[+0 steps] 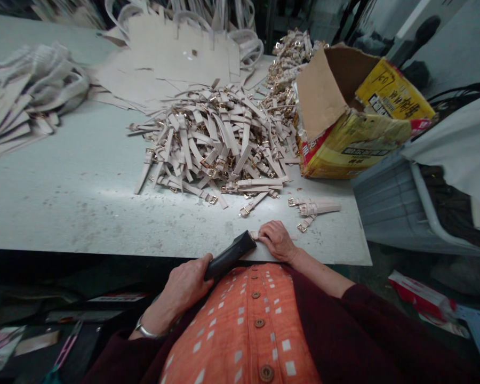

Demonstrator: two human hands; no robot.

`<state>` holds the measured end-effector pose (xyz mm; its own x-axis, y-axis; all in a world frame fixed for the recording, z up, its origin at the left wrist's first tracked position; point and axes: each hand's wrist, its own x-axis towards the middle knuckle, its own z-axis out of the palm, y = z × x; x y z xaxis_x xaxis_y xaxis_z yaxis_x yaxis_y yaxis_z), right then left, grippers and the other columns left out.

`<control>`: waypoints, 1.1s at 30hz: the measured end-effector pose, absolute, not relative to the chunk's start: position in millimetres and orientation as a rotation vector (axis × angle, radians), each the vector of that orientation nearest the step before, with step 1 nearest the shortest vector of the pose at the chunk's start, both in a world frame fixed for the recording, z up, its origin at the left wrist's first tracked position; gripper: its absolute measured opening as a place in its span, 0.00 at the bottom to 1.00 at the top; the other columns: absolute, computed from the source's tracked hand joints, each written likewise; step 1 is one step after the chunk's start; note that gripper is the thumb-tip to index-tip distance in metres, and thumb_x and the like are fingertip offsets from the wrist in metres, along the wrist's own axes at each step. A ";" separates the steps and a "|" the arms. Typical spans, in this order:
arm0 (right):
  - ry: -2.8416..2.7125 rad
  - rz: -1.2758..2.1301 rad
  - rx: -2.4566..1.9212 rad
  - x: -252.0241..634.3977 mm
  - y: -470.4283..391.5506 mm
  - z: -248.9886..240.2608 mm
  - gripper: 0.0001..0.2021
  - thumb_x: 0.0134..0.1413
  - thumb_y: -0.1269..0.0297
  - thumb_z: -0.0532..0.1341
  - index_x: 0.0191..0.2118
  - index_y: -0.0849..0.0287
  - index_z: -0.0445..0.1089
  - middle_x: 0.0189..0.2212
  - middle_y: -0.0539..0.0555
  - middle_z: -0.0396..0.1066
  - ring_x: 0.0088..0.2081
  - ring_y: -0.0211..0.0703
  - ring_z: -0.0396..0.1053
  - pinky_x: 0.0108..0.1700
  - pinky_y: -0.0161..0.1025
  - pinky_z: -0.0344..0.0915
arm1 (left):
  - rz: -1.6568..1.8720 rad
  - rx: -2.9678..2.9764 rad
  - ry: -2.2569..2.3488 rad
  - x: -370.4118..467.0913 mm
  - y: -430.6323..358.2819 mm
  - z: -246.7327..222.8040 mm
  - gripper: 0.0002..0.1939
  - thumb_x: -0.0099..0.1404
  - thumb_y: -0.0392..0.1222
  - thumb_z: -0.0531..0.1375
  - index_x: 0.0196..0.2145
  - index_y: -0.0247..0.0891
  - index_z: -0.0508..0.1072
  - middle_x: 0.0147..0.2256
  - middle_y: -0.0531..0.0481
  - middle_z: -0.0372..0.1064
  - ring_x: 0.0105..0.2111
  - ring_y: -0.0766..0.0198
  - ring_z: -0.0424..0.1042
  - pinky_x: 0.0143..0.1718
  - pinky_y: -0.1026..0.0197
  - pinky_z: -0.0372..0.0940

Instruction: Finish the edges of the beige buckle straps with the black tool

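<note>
My left hand point(188, 282) is wrapped round a black tube-shaped tool point(232, 256), whose wider end points up and to the right. That end is right at a small pale buckle strap point(253, 235) at the table's front edge. Pinched around the strap is my right hand point(278, 240), which hides part of it. Just beyond my right hand, several pale straps with gold buckles point(316, 206) lie on the table. A large heap of similar buckle straps point(220, 138) spreads over the middle of the table.
A yellow cardboard box point(356, 138) stands open on the table at right. Beside the table is a grey plastic bin point(392, 197). Pale flat panels with handles point(176, 53) lie at the back, and bundled white strips point(44, 80) at left. The table's front edge point(104, 252) is close to me.
</note>
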<state>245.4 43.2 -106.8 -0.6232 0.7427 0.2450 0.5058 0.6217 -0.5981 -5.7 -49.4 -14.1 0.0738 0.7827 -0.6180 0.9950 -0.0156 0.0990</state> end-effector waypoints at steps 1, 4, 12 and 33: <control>-2.358 0.681 -0.991 245.1 43.1 -107.3 0.04 0.58 0.67 0.54 0.32 0.59 0.63 0.32 0.54 0.66 0.38 0.43 0.61 0.43 0.41 0.54 | -0.546 1.851 1.758 -6.1 -49.8 -15.0 0.14 0.56 0.42 0.51 0.41 0.41 0.63 0.35 0.44 0.72 0.36 0.56 0.72 0.33 0.60 0.61; -2.303 0.725 -1.021 244.6 43.0 -108.8 0.05 0.59 0.67 0.53 0.32 0.59 0.62 0.32 0.54 0.66 0.37 0.42 0.61 0.42 0.40 0.55 | -0.543 1.851 1.760 -6.5 -50.1 -16.4 0.13 0.57 0.43 0.51 0.41 0.41 0.63 0.35 0.45 0.72 0.36 0.57 0.72 0.33 0.61 0.60; -2.273 0.619 -1.048 244.5 42.1 -112.7 0.04 0.55 0.69 0.54 0.30 0.58 0.64 0.27 0.52 0.66 0.32 0.41 0.62 0.40 0.40 0.56 | -0.560 1.835 1.762 -7.1 -51.0 -16.0 0.17 0.56 0.42 0.51 0.45 0.41 0.62 0.36 0.44 0.72 0.38 0.56 0.72 0.34 0.60 0.60; -2.244 0.765 -0.938 254.9 33.2 -111.6 0.18 0.57 0.68 0.55 0.54 0.57 0.61 0.40 0.56 0.70 0.41 0.44 0.64 0.44 0.44 0.60 | -0.633 1.853 1.730 15.4 -37.8 9.4 0.17 0.57 0.41 0.52 0.45 0.40 0.62 0.37 0.43 0.73 0.39 0.56 0.72 0.37 0.59 0.62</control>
<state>254.9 33.2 -111.6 -0.5823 0.7597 0.2893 0.4250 0.5879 -0.6883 15.4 -37.8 9.4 0.0735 0.7530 -0.6540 0.9972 -0.0468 0.0582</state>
